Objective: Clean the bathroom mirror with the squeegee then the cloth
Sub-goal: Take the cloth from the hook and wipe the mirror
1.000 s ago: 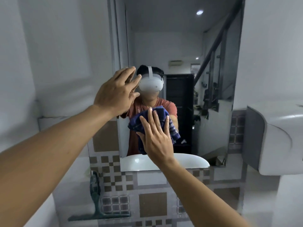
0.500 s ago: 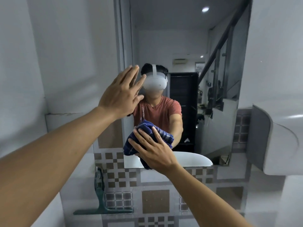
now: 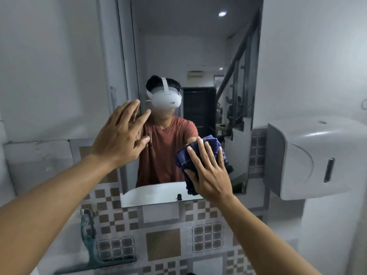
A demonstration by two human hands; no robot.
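Observation:
A tall mirror (image 3: 198,46) hangs on the wall straight ahead. My right hand (image 3: 209,171) presses a bunched dark blue cloth (image 3: 183,158) flat against the mirror's lower right part, fingers spread over it. My left hand (image 3: 123,137) is raised with fingers apart at the mirror's left edge, holding nothing. A dark green squeegee (image 3: 90,243) leans upright against the tiled wall at lower left, blade down, away from both hands.
A grey paper dispenser (image 3: 309,157) juts from the wall on the right, close to the mirror's right edge. Brown and white patterned tiles (image 3: 162,245) cover the wall below the mirror. The mirror reflects a person and a white basin.
My right hand has slid the cloth across the glass from the lower middle to the lower right. My left hand stays raised at the left edge. The view has shifted slightly.

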